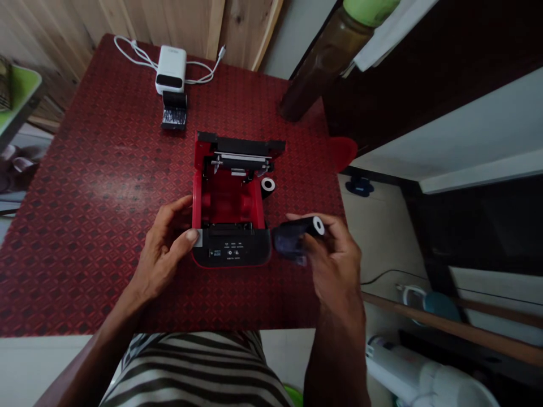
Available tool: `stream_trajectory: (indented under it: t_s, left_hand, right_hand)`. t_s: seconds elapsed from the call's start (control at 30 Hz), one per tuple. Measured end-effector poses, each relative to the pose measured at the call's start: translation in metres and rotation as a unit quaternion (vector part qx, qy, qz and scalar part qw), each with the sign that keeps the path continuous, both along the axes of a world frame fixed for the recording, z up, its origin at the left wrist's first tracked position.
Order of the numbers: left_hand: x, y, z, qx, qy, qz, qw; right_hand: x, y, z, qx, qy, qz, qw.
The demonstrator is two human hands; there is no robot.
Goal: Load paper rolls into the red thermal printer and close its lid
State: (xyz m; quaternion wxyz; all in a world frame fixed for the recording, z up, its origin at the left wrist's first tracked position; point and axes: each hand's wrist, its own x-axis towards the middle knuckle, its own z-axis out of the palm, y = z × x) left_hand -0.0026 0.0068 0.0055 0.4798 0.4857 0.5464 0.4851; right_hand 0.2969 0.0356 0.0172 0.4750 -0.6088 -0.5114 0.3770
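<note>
So, over on the left: left hand (163, 246) half spread, fingers loosely bent, thumb laid on the front left corner of the red printer (257, 209), fingertips at its left side, touching rather than wrapped round. And now across to the right hand (338, 251), curled snugly about a dark roll (303, 225), pale hollow end pointing up and out to the right. Around the roll's other end, something dark, glossy and loose, perhaps film, though too dim there to say for sure. Well outside the red bay (227, 200), that roll, just beside the printer's front right corner.

Mid-bench, the printer itself: lid (241, 146) tipped up at the back, bay in full view, black panel (237, 249) across the front. Close by the right side, a second roll (268, 186), white hollow end upward. Farther back on the patterned red bench (106, 181), a white device (172, 65) with a white cable (207, 78), and directly before it a black strip (173, 117) streaked with white. Toward the back right, a tall brown bottle (322, 70), green-capped.
</note>
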Motion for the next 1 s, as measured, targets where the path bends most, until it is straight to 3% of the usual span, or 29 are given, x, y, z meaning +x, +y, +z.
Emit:
stream_trajectory:
  t_s: [0.27, 0.4, 0.57, 0.8, 1.0]
  left_hand:
    - [0.002, 0.000, 0.001, -0.013, -0.015, -0.002, 1.000]
    - [0.002, 0.001, 0.001, -0.014, -0.022, -0.003, 1.000]
    - [0.002, 0.001, 0.001, -0.020, -0.030, -0.003, 0.999]
    - [0.003, -0.003, 0.004, -0.057, -0.038, 0.002, 0.998]
    - [0.002, -0.002, 0.003, -0.057, -0.038, -0.002, 0.998]
  right_hand:
    - [-0.030, -0.016, 0.048, -0.007, 0.179, 0.163, 0.970]
    - [-0.047, -0.011, 0.057, -0.008, 0.172, 0.213, 0.962]
    - [-0.049, -0.009, 0.053, -0.010, 0.131, 0.220, 0.967]
    - [-0.047, -0.002, 0.051, -0.001, 0.111, 0.149, 0.983]
    - [-0.050, 0.001, 0.048, -0.005, 0.111, 0.149, 0.983]
